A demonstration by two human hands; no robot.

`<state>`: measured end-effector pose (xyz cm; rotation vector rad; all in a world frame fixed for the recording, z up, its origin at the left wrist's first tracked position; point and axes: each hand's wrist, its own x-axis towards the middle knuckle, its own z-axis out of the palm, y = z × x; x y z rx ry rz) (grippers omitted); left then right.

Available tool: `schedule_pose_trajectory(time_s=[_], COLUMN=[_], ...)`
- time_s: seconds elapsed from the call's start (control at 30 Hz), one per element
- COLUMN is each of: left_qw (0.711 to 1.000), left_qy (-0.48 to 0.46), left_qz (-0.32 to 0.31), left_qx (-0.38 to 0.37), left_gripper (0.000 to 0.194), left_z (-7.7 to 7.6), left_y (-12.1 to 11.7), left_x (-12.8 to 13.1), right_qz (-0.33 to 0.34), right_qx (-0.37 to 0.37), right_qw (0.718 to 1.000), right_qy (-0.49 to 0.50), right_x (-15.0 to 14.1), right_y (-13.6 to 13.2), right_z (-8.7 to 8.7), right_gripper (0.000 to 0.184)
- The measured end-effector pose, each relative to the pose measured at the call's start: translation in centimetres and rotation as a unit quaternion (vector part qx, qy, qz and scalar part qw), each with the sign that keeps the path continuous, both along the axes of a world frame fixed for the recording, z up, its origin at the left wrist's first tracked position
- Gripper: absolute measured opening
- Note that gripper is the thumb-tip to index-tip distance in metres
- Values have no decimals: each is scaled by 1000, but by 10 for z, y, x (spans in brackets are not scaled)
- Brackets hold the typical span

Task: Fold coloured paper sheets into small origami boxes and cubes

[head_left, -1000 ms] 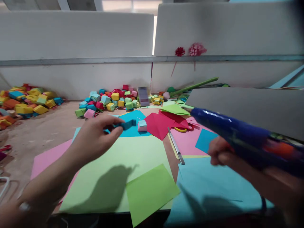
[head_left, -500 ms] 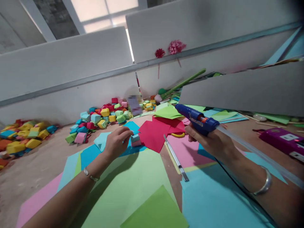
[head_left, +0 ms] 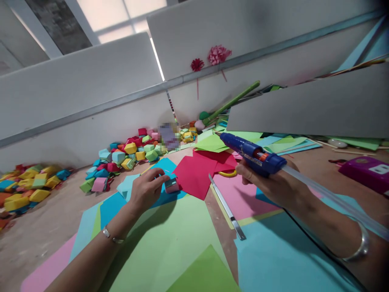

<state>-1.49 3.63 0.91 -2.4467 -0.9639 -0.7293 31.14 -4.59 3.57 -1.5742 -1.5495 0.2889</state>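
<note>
My left hand reaches across the coloured sheets and its fingertips pinch a small folded paper box, pink and pale blue, which rests on a blue sheet. My right hand is wrapped round a blue glue gun with a clear glue stick trailing out of its back. The gun's nozzle points left, above the red paper, a short way right of the box.
Piles of small coloured paper boxes lie at the back and a second pile at far left. A metal ruler and yellow-handled scissors lie between the sheets. A purple device sits at right. White partition boards stand behind.
The view has tilted and swung. My left hand has moved onto the small box and taken hold of it. My right hand has brought the glue gun further from the camera.
</note>
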Motion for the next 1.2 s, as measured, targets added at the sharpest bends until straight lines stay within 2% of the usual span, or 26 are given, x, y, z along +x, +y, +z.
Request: schedule_pose_trajectory(time_s=[0.1,0.2,0.37,0.67,0.83,1.0,1.13,1.2], left_qw=[1000,1000,999,999,998,995,983,975], left_qy=[10,11,5,-13,-10,18,27,12], left_qz=[-7,-14,-35,-43,-29,-25,-33,-33], left_qx=[7,18,27,-28,-52,-92,-180,-220], left_gripper=[31,31,31,29,30,32,38,34], left_z=[0,-1,-4,-9,-6,5,11,10], left_y=[-1,-1,2,3,1,-7,-12,-12], left_x=[-1,-2,-3,-7,-5,-1,0,0], right_qz=[-6,-18,-10,-9,-31,-20,-21,-18], right_qx=[12,1,43,46,46,37,24,31], right_qw=[1000,1000,999,998,998,999,999,999], right_qy=[-22,-6,30,38,41,10,-3,-5], right_x=[-1,-2,-3,-9,-13,-13,-11,-10], right_y=[0,1,1,0,-1,-2,-2,-2], right_z=[1,-1,-5,-5,-1,2,2,1], right_gripper=[33,36,33,27,27,24,23,23])
